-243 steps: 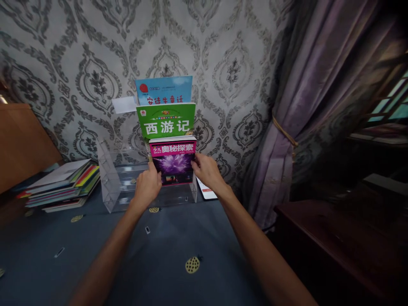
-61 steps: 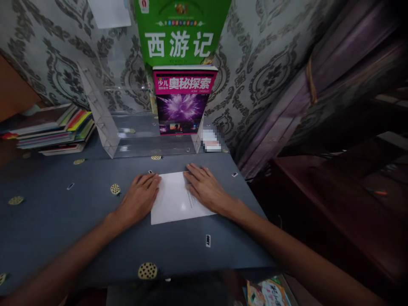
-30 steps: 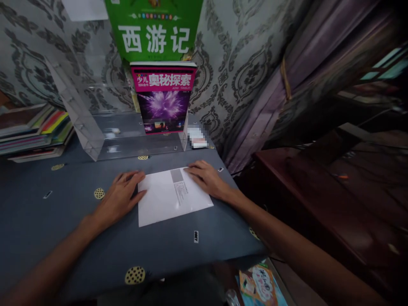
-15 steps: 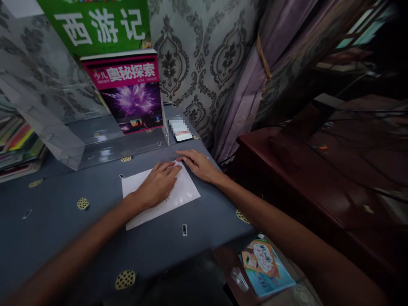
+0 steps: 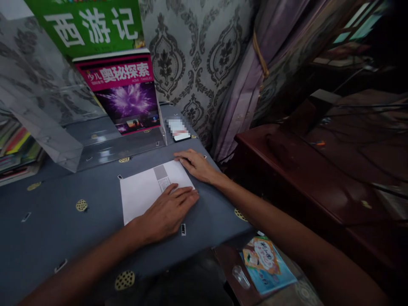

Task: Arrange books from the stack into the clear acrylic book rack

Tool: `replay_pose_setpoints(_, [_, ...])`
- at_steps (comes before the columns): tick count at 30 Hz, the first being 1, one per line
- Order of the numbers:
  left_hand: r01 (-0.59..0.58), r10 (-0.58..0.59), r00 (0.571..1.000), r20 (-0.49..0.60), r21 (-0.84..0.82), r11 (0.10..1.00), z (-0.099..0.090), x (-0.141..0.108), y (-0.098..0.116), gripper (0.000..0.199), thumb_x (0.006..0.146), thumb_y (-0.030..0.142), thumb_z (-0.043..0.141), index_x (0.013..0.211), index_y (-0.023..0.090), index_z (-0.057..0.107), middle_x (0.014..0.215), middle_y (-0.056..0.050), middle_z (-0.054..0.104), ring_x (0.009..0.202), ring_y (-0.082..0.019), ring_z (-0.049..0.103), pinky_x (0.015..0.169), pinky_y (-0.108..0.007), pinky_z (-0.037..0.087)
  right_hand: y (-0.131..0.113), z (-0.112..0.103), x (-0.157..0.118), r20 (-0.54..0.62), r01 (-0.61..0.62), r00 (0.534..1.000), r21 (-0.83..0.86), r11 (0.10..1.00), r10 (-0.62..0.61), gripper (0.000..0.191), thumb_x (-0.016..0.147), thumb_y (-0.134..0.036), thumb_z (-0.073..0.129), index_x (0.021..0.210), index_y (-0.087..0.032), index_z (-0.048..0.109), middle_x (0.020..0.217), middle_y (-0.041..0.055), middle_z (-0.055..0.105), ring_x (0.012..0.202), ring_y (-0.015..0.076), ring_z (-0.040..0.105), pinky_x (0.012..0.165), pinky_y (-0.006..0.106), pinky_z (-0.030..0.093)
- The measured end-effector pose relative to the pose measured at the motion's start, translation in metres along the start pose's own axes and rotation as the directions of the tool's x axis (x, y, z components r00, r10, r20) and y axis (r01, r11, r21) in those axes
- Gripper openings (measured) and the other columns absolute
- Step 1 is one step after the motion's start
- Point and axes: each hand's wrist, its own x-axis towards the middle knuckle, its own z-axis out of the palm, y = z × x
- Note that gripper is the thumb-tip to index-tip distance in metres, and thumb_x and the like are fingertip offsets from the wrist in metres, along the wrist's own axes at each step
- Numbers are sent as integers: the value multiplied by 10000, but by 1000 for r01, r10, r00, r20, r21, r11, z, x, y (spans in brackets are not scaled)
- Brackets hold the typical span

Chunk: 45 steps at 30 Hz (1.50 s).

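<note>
A white sheet of paper (image 5: 138, 191) lies flat on the cloth-covered table, with a grey block and small print near its right part. Spread across its near right corner is my left hand (image 5: 170, 212), palm down, covering that edge. My right hand (image 5: 196, 165) rests at the far right corner, fingertips touching the paper's edge, fingers slightly bent and apart. Neither hand grips anything.
Behind the paper, a clear acrylic stand (image 5: 140, 146) holds a magenta book (image 5: 127, 102) before a green book (image 5: 98, 29). A phone (image 5: 180, 131) lies by the wall. Stacked books (image 5: 19, 148) are at left, a dark red desk (image 5: 287, 170) at right, a blue book (image 5: 267, 267) below.
My left hand has slid from the paper's far middle toward its near right corner, uncovering the grey block and print. My right hand has stayed at the far corner.
</note>
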Motion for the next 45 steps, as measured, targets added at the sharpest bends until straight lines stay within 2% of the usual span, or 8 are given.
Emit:
replay_pose_setpoints(5, [15,-20,998,59,98,995,-1,-5,4,481,993,100,319,1463,164,403,1513,-127,513,1456,-219,400,1203,-479,301,-3,-1,-3,18,35,999,-18,999,-34,335,998,-164,457,1274,-173,646,1114,87,729,1021,235,596,931,435,497])
replay_pose_setpoints(12, [247,-271,958,94,216,945,-13,-21,9,472,1018,229,373,1488,197,402,1542,-149,471,1446,-354,400,1119,-571,390,-3,0,-5,25,92,996,-51,994,-91,344,984,-148,464,1272,-146,651,1142,128,710,1054,250,591,926,439,508])
replay_pose_setpoints(19, [292,-337,922,190,232,928,-24,-35,8,838,845,3,398,1594,276,140,1662,-140,239,1487,-386,305,1095,-562,421,-10,2,-7,15,139,990,-94,986,-138,306,990,-170,491,1219,-171,694,1054,116,739,946,248,615,872,419,511])
replay_pose_setpoints(24, [236,-321,901,292,290,927,-24,-30,14,914,792,-44,435,1603,226,110,1651,-212,208,1492,-453,213,1067,-635,428,-14,1,-9,23,149,989,-146,978,-147,259,982,-155,519,1171,-141,695,1029,118,734,922,236,624,873,391,498])
replay_pose_setpoints(32, [274,-377,864,333,317,908,-53,-16,23,780,767,-78,455,1515,98,316,1555,-255,401,1421,-396,421,1010,-520,526,-21,-3,-9,36,137,990,-146,980,-134,292,1033,-274,463,1120,-131,703,962,111,712,896,228,599,867,390,478])
replay_pose_setpoints(36, [263,-339,885,319,257,930,-64,-18,23,732,774,-81,432,1475,113,356,1470,-224,526,1380,-342,493,952,-441,554,-23,-6,-9,39,101,994,-89,991,-98,316,1045,-304,436,1052,-142,708,903,88,707,860,217,598,861,378,465])
replay_pose_setpoints(40, [277,-310,912,270,155,948,-62,-26,20,674,763,-58,442,1400,163,460,1357,-173,630,1260,-322,598,918,-427,545,-28,-11,-9,53,36,998,-15,999,-36,407,1050,-409,404,979,-167,723,868,69,713,852,220,618,847,380,479])
replay_pose_setpoints(45, [281,-263,955,140,-128,951,-72,-35,12,480,905,96,349,1292,244,591,1104,-67,745,972,-240,701,815,-345,546,-31,-12,-9,121,-112,989,295,949,80,617,1000,-659,362,932,-189,755,916,80,760,953,246,683,900,393,505])
